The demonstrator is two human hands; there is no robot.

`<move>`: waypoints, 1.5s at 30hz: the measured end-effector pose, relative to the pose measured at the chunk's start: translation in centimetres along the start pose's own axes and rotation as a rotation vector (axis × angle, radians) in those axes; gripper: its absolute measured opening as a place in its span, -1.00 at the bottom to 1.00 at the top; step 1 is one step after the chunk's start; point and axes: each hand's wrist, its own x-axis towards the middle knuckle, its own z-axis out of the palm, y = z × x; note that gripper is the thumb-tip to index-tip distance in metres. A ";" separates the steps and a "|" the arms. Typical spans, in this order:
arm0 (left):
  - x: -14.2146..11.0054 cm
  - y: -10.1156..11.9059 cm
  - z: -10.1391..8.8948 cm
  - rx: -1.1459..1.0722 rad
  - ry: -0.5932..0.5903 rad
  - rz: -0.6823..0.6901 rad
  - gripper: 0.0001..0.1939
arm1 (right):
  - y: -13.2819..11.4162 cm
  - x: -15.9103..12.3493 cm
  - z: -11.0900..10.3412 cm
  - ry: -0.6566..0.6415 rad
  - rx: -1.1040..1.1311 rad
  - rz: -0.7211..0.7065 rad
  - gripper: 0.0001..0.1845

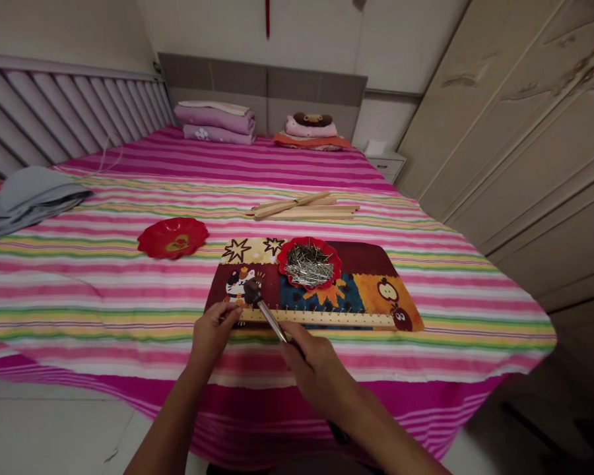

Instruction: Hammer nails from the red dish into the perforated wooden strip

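My right hand (317, 366) is wrapped round the handle of a hammer (272, 320). The hammer's dark head is raised over the left part of a narrow wooden strip (321, 318). Several nails stand in a row along that strip. At the strip's left end, the thumb and fingertips of my left hand (215, 333) are pinched together; what is between them is too small to make out. Under the strip lies a patterned mat (371, 260) with a cat and apples on it. A red scalloped dish (335, 277) full of loose nails (309, 264) sits on the mat.
Behind the mat lies a loose pile of wooden strips (301, 212). A second red dish (173, 237) rests on the striped bedcover (103, 297) to the left. Grey cloth (30, 198) lies at the far left. Folded bedding (218, 122) is by the headboard; a wardrobe (534, 132) stands right.
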 end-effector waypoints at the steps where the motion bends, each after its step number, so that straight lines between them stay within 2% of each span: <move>1: 0.0 -0.1 0.0 0.000 0.000 -0.002 -0.76 | -0.2 0.5 0.3 -0.009 -0.017 -0.024 -0.70; 6: 0.1 -0.1 0.0 0.022 -0.007 0.015 -0.76 | -0.6 2.1 1.4 -0.089 -0.096 -0.054 -0.63; 11: 0.2 -0.2 0.2 0.034 -0.026 0.015 -0.76 | -1.1 1.8 1.3 -0.087 -0.079 0.004 -0.73; 17: 0.3 -0.1 -0.3 0.020 -0.054 -0.003 -0.68 | -0.4 -1.7 -1.1 0.001 0.077 0.057 -0.69; 21: 0.6 2.2 -0.3 0.080 -0.001 0.034 -0.63 | 1.7 -5.3 -2.7 0.115 0.109 0.169 -0.57; 24: 1.4 5.3 1.6 0.181 -0.034 0.184 -0.72 | 3.0 -7.6 -3.7 0.230 0.072 0.262 -0.48; 27: 2.8 8.7 4.9 0.370 -0.174 0.418 -0.78 | 4.1 -9.3 -4.7 0.352 0.024 0.301 -0.45; 29: 3.9 10.6 7.3 0.518 -0.255 0.525 -0.76 | 4.9 -10.2 -5.3 0.406 0.006 0.323 -0.44; 33: 5.6 13.1 10.9 0.669 -0.406 0.623 -0.76 | 6.5 -11.2 -6.3 0.398 0.017 0.355 -0.42; 36: 6.3 13.6 12.0 0.687 -0.463 0.631 -0.81 | 7.0 -11.6 -6.7 0.420 0.045 0.364 -0.43; 41: 6.7 13.7 10.9 0.648 -0.457 0.583 -0.82 | 6.9 -11.4 -6.6 0.475 0.084 0.358 -0.47; 45: 6.3 13.7 7.6 0.578 -0.416 0.481 -0.81 | 6.6 -11.2 -6.2 0.410 0.104 0.332 -0.45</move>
